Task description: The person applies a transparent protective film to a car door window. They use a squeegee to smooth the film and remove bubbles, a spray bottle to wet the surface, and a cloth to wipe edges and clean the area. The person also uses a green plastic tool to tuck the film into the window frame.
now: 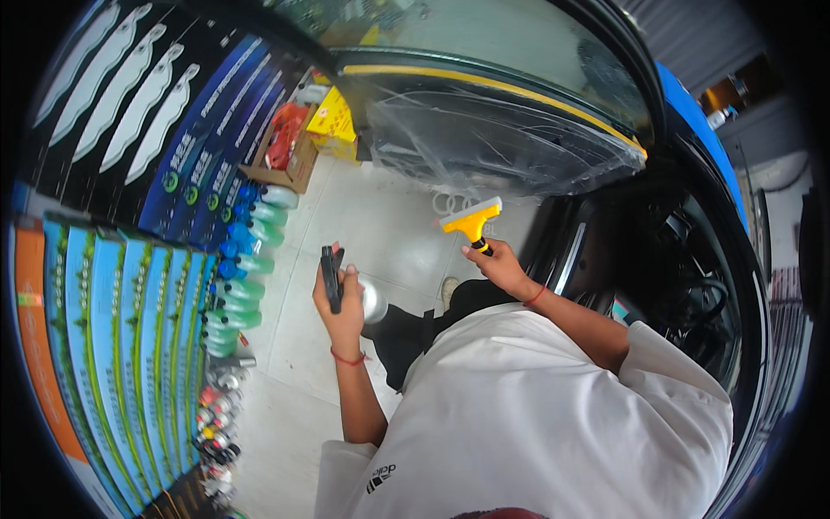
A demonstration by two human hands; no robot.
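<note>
Left hand (340, 304): closed around the neck of a white, rounded spray bottle (373, 304) with a black plastic trigger head (331, 278). The thumb lies along the near side of the head; the other fingertips are partly hidden, so I cannot tell whether the trigger is pressed. The grip appears chosen to leave the bottle's weight hanging below and the nozzle facing the far side.

Right hand (503, 270): fingers clamped on the black handle of a yellow plastic squeegee (473, 221) with a pale straight blade. The tool is held by the handle end (presumably for reach), blade turned to the far side. It is near the clear, wrinkled plastic sheet (493, 149) on the inner face of the open car door (441, 39); it appears apart from it. The sheet probably shields the door panel from wetting.

Both tools are in the air, ahead of the person and above the pale tiled floor (290, 346), the bottle to the left of the squeegee.

At left, green-tinted clear bottles with blue caps (251, 259) stand in a line beside the display boards (121, 320), seemingly to leave the walkway free.
</note>
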